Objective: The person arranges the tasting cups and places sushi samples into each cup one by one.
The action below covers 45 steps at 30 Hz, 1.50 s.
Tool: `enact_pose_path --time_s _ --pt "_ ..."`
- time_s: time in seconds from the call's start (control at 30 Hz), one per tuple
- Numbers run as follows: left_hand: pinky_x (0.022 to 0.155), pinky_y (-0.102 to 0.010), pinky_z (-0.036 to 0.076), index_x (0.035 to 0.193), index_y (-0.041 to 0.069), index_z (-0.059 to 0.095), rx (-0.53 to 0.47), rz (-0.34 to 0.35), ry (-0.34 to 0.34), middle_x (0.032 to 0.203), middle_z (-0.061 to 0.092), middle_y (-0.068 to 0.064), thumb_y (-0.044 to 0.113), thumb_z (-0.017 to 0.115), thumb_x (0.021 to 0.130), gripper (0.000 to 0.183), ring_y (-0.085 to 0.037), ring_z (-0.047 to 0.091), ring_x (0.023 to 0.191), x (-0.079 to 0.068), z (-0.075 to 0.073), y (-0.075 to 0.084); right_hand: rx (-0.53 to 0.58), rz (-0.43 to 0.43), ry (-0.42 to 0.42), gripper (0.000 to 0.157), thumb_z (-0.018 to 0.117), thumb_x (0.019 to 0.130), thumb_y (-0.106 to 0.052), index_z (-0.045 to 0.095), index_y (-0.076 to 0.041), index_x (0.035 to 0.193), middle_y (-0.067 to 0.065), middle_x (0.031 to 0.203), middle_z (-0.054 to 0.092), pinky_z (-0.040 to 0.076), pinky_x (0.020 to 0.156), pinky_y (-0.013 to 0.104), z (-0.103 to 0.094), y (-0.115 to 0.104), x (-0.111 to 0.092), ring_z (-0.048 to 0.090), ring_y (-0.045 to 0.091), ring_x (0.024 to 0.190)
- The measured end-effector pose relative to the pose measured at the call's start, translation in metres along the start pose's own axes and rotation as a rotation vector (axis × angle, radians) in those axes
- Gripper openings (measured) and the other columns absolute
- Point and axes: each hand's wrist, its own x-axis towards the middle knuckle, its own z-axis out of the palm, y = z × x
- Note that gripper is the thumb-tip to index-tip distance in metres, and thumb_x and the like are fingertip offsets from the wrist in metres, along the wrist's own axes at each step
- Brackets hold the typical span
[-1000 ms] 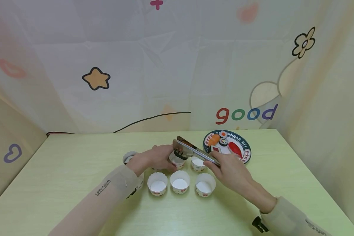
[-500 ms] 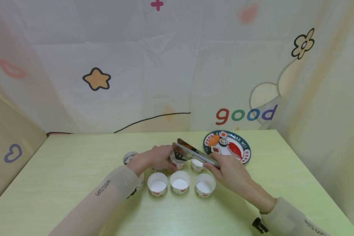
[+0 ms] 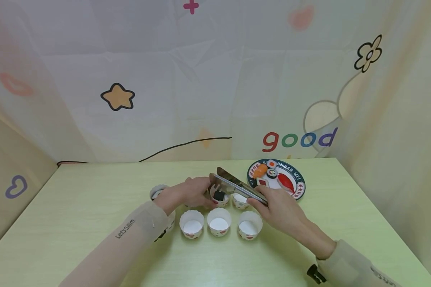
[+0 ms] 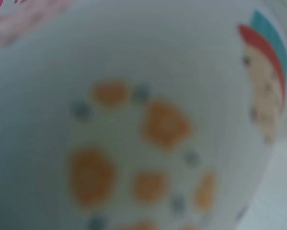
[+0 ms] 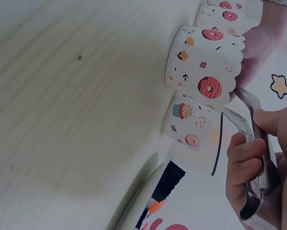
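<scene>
At left, a paper cup [image 3: 158, 187] stands partly behind the left wrist [image 3: 165, 201]. The left hand [image 3: 193, 190] holds a second cup [image 3: 220, 203] by its side on the bench [image 3: 93, 211]; a black piece [image 3: 219, 195] sits inside it. Tongs [image 3: 238, 188] hang over that cup from the right, blades parted, gripped by the right hand [image 3: 281, 205]. Behind that hand lies a plate [image 3: 301, 187] of sushi [image 3: 285, 182].
</scene>
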Motion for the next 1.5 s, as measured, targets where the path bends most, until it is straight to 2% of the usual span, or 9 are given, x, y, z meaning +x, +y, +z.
enact_pose_path --time_s 0.3,0.4,0.5,0.57,0.7,0.97,1.17,1.37,1.5 --pt "0.097 -0.054 0.036 0.113 0.017 0.060 0.043 0.021 0.014 0.110 0.063 0.002 0.039 0.080 0.091 0.036 -0.018 0.057 0.106 -0.004 0.001 -0.001 0.022 -0.006 0.009 0.029 0.074 0.097 -0.032 0.069 -0.006 0.110 -0.005 0.064 0.048 0.037 0.052 0.028 0.001 0.002 0.000 0.046 0.011 0.054" --pt "0.099 -0.054 0.037 0.127 0.011 0.060 0.111 0.010 0.021 0.124 0.059 -0.006 0.045 0.076 0.092 0.051 -0.025 0.054 0.117 -0.009 0.002 -0.002 0.026 -0.012 0.014 0.028 0.074 0.097 -0.031 0.069 -0.006 0.109 -0.005 0.064 0.048 0.037 0.052 0.028 0.001 0.002 -0.001 0.046 0.011 0.054" --pt "0.105 -0.053 0.036 0.148 0.009 0.047 0.152 -0.007 0.032 0.140 0.049 -0.012 0.051 0.073 0.093 0.074 -0.030 0.049 0.127 -0.014 0.001 -0.003 0.034 -0.017 0.021 0.026 0.074 0.096 -0.030 0.069 -0.007 0.108 -0.005 0.064 0.048 0.037 0.052 0.028 0.001 0.003 -0.002 0.046 0.011 0.054" --pt "0.107 -0.054 0.033 0.153 0.011 0.042 0.147 -0.011 0.038 0.144 0.047 -0.013 0.051 0.072 0.094 0.078 -0.030 0.047 0.129 -0.017 0.000 -0.003 0.041 -0.017 0.023 0.025 0.074 0.097 -0.030 0.069 -0.007 0.107 -0.006 0.065 0.049 0.037 0.052 0.028 0.001 0.003 -0.002 0.046 0.011 0.055" --pt "0.109 -0.055 0.029 0.152 0.014 0.042 0.125 -0.020 0.041 0.147 0.045 -0.011 0.047 0.072 0.095 0.072 -0.029 0.045 0.131 -0.023 -0.004 -0.001 0.054 -0.010 0.022 0.025 0.074 0.097 -0.029 0.069 -0.007 0.108 -0.006 0.065 0.049 0.037 0.051 0.027 0.000 0.005 -0.004 0.046 0.010 0.054" --pt "0.106 -0.056 0.030 0.148 0.017 0.048 0.083 -0.031 0.087 0.143 0.048 -0.009 0.039 0.074 0.095 0.063 -0.028 0.048 0.125 -0.043 -0.013 0.001 0.066 0.024 0.022 0.040 0.072 0.098 -0.031 0.068 -0.003 0.126 -0.004 0.068 0.053 0.039 0.054 0.030 -0.008 0.008 -0.005 0.049 0.012 0.057" --pt "0.109 -0.058 0.027 0.149 0.013 0.047 0.046 -0.010 0.121 0.146 0.047 -0.010 0.034 0.075 0.096 0.064 -0.028 0.044 0.132 -0.061 -0.015 -0.003 0.081 0.031 0.019 0.035 0.071 0.099 -0.034 0.069 -0.006 0.120 -0.005 0.069 0.054 0.040 0.053 0.029 -0.014 0.013 -0.007 0.049 0.012 0.056" --pt "0.110 -0.058 0.028 0.151 0.013 0.046 0.046 -0.002 0.160 0.146 0.047 -0.009 0.038 0.074 0.096 0.066 -0.031 0.044 0.135 -0.072 -0.014 -0.008 0.089 0.057 0.012 0.034 0.070 0.099 -0.037 0.069 -0.009 0.117 -0.004 0.073 0.057 0.039 0.053 0.029 -0.017 0.018 -0.010 0.050 0.013 0.058" --pt "0.111 -0.058 0.027 0.151 0.013 0.046 0.032 0.006 0.182 0.147 0.046 -0.009 0.039 0.073 0.097 0.066 -0.032 0.044 0.136 -0.079 -0.015 -0.010 0.080 0.045 0.034 0.030 0.071 0.098 -0.036 0.069 -0.010 0.113 -0.004 0.068 0.053 0.036 0.051 0.030 -0.019 0.020 -0.011 0.047 0.012 0.054"
